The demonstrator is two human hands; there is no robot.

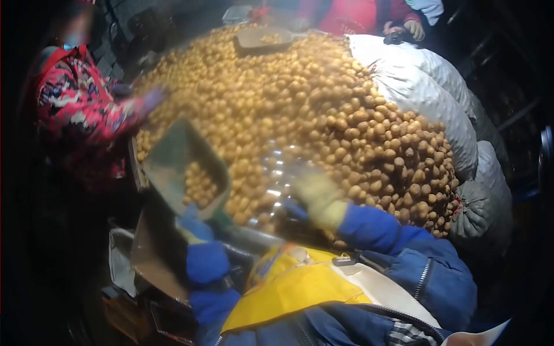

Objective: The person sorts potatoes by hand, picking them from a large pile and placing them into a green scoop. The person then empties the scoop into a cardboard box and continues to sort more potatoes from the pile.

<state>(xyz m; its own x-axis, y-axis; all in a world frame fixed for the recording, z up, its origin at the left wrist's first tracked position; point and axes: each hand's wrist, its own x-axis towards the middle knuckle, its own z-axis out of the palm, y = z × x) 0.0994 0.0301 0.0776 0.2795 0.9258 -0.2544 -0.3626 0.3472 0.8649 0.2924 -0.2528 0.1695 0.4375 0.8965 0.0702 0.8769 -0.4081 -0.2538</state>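
Observation:
A large heap of small potatoes (375, 155) spreads in front of me. On its near left rests a green scoop shovel (170, 158) with some potatoes inside, its handle running toward my yellow apron (300, 282). My left hand (198, 224), in a blue and pale yellow glove, is at the scoop's near rim; its fingers are too blurred to show a grip. My right hand (319, 196), in a similar glove, is smeared by motion over the heap. Beside it are shiny clear plastic reflections (277, 173); whether the hand holds that plastic cannot be made out.
Full white sacks (421, 86) line the heap's right side, with a tied sack (476, 210) nearer. A person in a patterned jacket (81, 104) stands left; another person in red (352, 17) is across. A second scoop (262, 39) lies at the back. A cardboard box (153, 254) stands near left.

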